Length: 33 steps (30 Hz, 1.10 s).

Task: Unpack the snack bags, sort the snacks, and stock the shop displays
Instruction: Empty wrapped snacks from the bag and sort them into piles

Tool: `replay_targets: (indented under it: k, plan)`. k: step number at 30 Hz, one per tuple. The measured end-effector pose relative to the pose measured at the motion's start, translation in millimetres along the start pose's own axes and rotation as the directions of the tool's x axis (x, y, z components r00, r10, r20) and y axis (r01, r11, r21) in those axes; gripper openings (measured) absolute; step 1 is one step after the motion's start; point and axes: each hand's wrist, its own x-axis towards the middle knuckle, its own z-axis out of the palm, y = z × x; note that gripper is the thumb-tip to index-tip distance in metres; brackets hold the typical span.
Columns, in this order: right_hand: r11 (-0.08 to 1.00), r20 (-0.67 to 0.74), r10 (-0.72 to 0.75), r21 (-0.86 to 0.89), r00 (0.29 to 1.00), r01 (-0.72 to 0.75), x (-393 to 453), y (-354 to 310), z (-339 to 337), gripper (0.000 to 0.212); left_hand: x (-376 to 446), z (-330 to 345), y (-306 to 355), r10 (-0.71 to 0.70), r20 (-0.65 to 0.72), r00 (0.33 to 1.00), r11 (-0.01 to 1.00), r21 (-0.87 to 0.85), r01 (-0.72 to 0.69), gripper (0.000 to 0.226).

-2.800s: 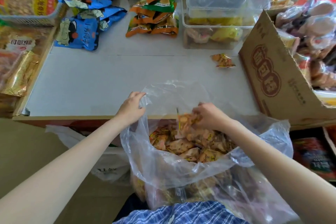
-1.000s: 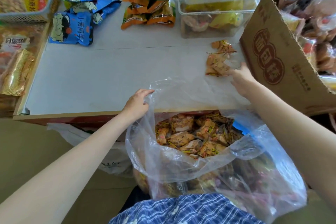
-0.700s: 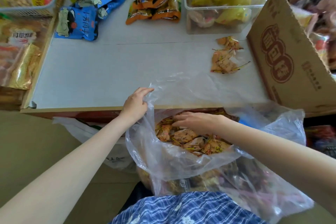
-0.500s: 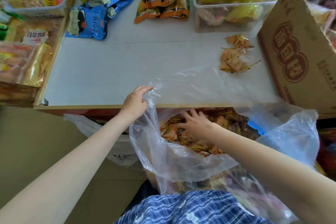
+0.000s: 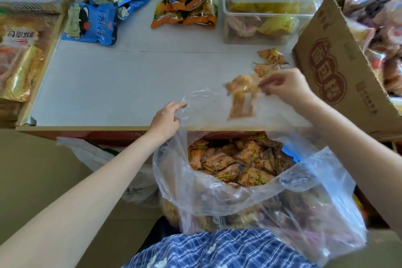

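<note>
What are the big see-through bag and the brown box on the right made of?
The bag looks like thin clear plastic film: glossy, wrinkled, with the snack packets visible through it. The box looks like matte brown corrugated cardboard, printed in red, though no fluting shows.

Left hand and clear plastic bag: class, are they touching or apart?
Touching. The head view shows the left hand gripping the rim of the clear plastic bag, film bunched under its fingers.

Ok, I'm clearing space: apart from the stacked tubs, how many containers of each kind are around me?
Cardboard box: 1
Clear plastic bag: 1
White plastic bag: 1
White basket: 1
Total: 4
</note>
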Motion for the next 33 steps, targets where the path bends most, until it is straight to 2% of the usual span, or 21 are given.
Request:
replay_targets:
  k: [2, 3, 6, 8, 10, 13, 17, 19, 21, 23, 26, 28, 29, 30, 31, 32, 33]
  plan:
    - [0.968, -0.076, 0.169, 0.201, 0.983, -0.151, 25, 17, -9, 0.016, -2, -1, 0, -0.003, 0.002, 1.0, 1.0, 0.008, 0.003, 0.051]
    - [0.947, -0.107, 0.237, 0.247, 0.966, -0.205, 35, 26, -9, 0.019, -4, -2, 0, -0.008, 0.002, 1.0, 1.0, 0.018, 0.008, 0.052]
    - [0.904, -0.133, 0.367, 0.284, 0.921, -0.319, 49, 48, -2, 0.02, -6, -3, -3, -0.019, 0.001, 1.0, 0.999, 0.046, 0.019, 0.054]
    - [0.888, -0.114, 0.418, 0.263, 0.902, -0.378, 48, 58, 2, 0.03, -4, -4, -3, -0.016, 0.003, 1.0, 0.998, 0.067, 0.016, 0.057]
    - [0.889, -0.088, 0.427, 0.224, 0.9, -0.4, 46, 60, 6, 0.035, -3, -3, -2, -0.016, 0.005, 1.0, 0.998, 0.068, 0.015, 0.057]
    - [0.868, -0.055, 0.434, 0.292, 0.899, -0.401, 44, 66, 8, 0.035, -1, 0, 1, -0.012, 0.011, 1.0, 0.998, 0.065, 0.012, 0.056]
    - [0.882, -0.095, 0.423, 0.27, 0.901, -0.386, 44, 65, 2, 0.032, 3, 4, 5, 0.001, 0.026, 1.0, 0.998, 0.063, -0.003, 0.055]
    - [0.87, 0.007, 0.426, 0.271, 0.905, -0.411, 45, 64, 6, 0.033, 4, 5, 7, 0.001, 0.034, 0.999, 0.998, 0.06, -0.003, 0.054]
    - [0.819, 0.178, 0.465, 0.285, 0.867, -0.498, 44, 60, 18, 0.033, 3, 5, 7, 0.0, 0.036, 0.999, 0.998, 0.064, -0.002, 0.054]
    - [0.763, 0.236, 0.453, 0.395, 0.86, -0.511, 44, 51, 34, 0.042, 1, 2, 8, 0.0, 0.036, 0.999, 0.997, 0.073, -0.003, 0.054]
    - [0.692, 0.13, 0.406, 0.603, 0.905, -0.397, 58, 51, 47, 0.066, 3, -5, 9, 0.0, 0.027, 1.0, 0.996, 0.089, -0.003, 0.055]
    - [0.667, 0.027, 0.462, 0.648, 0.886, -0.368, 63, 45, 44, 0.059, 5, -7, 9, 0.002, 0.01, 1.0, 0.996, 0.084, -0.003, 0.055]
    - [0.711, -0.052, 0.481, 0.607, 0.875, -0.355, 59, 40, 39, 0.048, 6, -7, 8, 0.004, 0.001, 1.0, 0.997, 0.076, -0.004, 0.055]
    - [0.802, -0.144, 0.456, 0.493, 0.878, -0.336, 53, 36, 36, 0.039, 7, -6, 8, 0.008, -0.004, 1.0, 0.998, 0.066, -0.008, 0.056]
    - [0.903, -0.212, 0.359, 0.326, 0.909, -0.28, 44, 32, 32, 0.032, 8, -4, 7, 0.012, -0.004, 1.0, 0.998, 0.058, -0.011, 0.056]
    - [0.972, -0.197, 0.197, 0.166, 0.96, -0.166, 32, 29, 31, 0.028, 8, -1, 7, 0.015, 0.001, 1.0, 0.998, 0.053, -0.015, 0.056]
    - [0.999, -0.057, 0.024, 0.028, 0.998, -0.022, 14, 23, 31, 0.024, 8, 2, 6, 0.016, 0.009, 1.0, 0.999, 0.05, -0.016, 0.055]
